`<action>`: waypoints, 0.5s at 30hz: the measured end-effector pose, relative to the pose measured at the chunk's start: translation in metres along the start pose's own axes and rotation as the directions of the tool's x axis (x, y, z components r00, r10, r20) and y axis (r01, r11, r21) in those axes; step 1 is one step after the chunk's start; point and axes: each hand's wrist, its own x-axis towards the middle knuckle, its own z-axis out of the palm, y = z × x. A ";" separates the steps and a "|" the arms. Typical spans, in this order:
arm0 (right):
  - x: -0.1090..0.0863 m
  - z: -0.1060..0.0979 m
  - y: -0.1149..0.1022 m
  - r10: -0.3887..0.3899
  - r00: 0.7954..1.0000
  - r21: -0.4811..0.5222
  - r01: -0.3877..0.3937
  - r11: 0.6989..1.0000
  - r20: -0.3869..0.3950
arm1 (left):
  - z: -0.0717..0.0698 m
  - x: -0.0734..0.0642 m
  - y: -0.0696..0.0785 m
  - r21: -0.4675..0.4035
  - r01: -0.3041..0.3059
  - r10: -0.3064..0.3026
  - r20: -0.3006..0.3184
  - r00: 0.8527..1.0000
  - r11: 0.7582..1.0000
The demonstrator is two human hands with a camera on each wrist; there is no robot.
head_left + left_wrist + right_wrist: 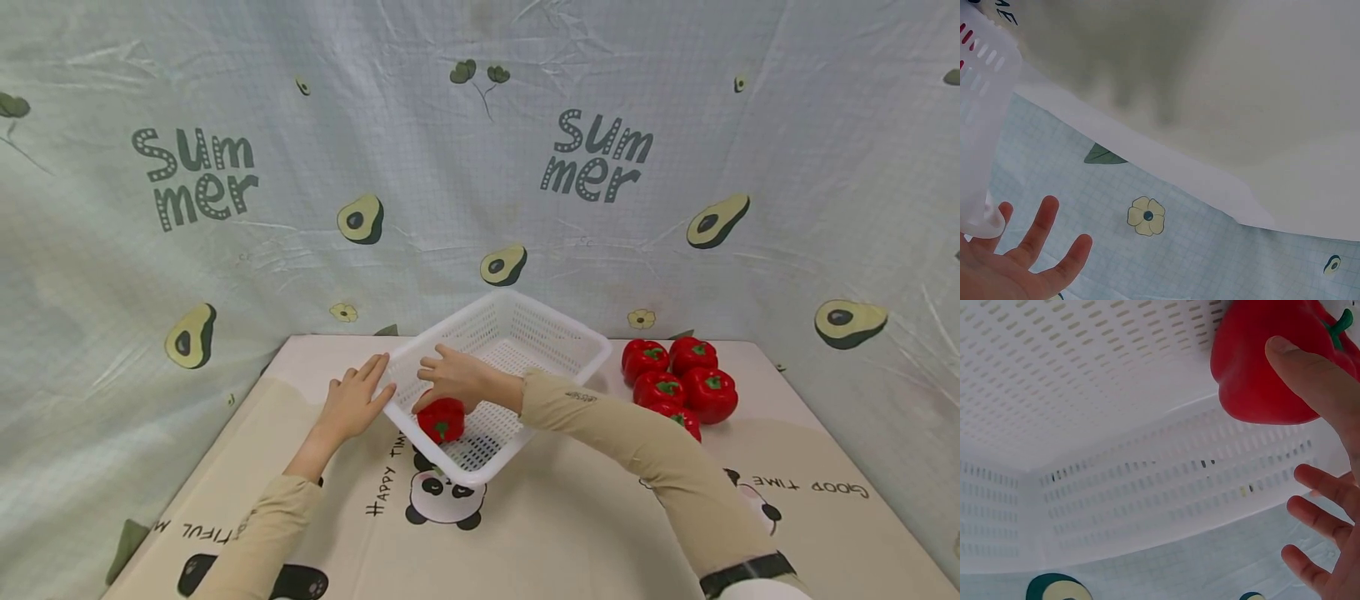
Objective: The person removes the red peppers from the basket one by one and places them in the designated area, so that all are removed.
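Observation:
A red bell pepper (441,420) with a green stem lies in the near left corner of a white perforated plastic basket (480,475). My right hand (457,377) is inside the basket above it. In the right wrist view the thumb (1304,372) touches the pepper's side, while the other fingers (1313,512) spread apart, away from it. At the basket's left rim is my left hand (354,404), its fingers extended and touching the edge. The left wrist view shows these fingers (1038,231) spread beside the basket's corner, with nothing gripped.
Several red bell peppers (711,395) sit grouped on the table to the right of the basket. The table cover (600,533) has panda prints and lettering. Behind the table hangs a pale curtain (420,150) with avocado prints.

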 end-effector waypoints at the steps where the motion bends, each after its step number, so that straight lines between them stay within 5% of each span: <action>1: 0.001 0.000 0.000 -0.004 1.000 -0.001 0.004 1.000 -0.001 | 0.000 0.000 0.000 0.000 0.000 0.000 0.000 1.000 1.000; 15: 0.000 -0.005 0.002 -0.002 0.993 0.033 -0.002 0.999 0.114 | 0.001 0.000 -0.002 -0.008 0.000 0.000 0.006 1.000 1.000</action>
